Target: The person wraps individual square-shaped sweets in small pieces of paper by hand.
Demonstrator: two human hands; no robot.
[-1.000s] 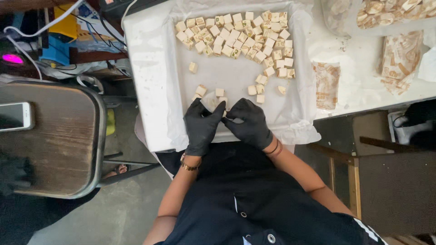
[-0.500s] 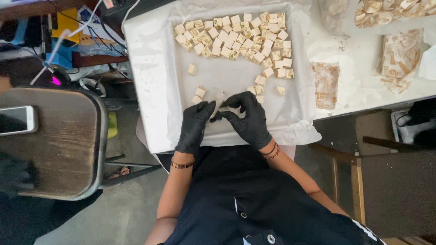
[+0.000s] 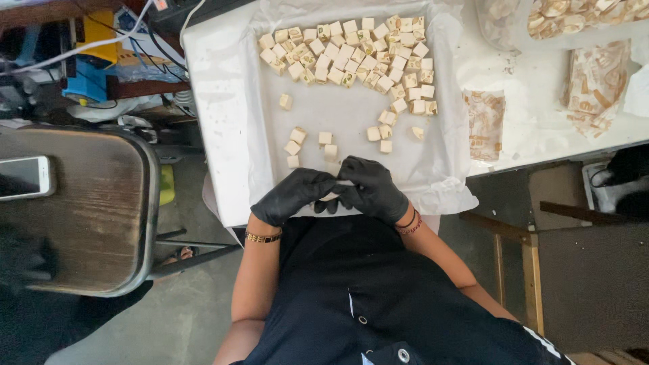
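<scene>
- The left hand (image 3: 295, 195) and right hand (image 3: 370, 190), both in black gloves, meet fingertip to fingertip at the near edge of the tray (image 3: 233, 135). Together they pinch a small pale wrapper (image 3: 343, 182), the fingers closed narrowly on it; whether a cube sits inside is hidden by the gloves.
- A heap of pale cubes (image 3: 351, 57) fills the far part of the tray, on white paper (image 3: 439, 189).
- A few loose cubes (image 3: 311, 143) lie just beyond the hands, apart from the heap.
- Nothing lies between the hands and the loose cubes.
- To the right, on the white table (image 3: 534, 88), lie a stack of printed wrappers (image 3: 485, 122) and a larger stack (image 3: 595, 84).
- To the left stands a wooden stool (image 3: 94, 216) with a phone (image 3: 23, 177) on it; cables (image 3: 101, 40) lie beyond.
- A gold bracelet (image 3: 263, 236) is on the left wrist, bands (image 3: 409, 223) on the right.
- Compared with half a second ago, the hands sit closer to the body, and the left hand has turned more flat toward the right.
</scene>
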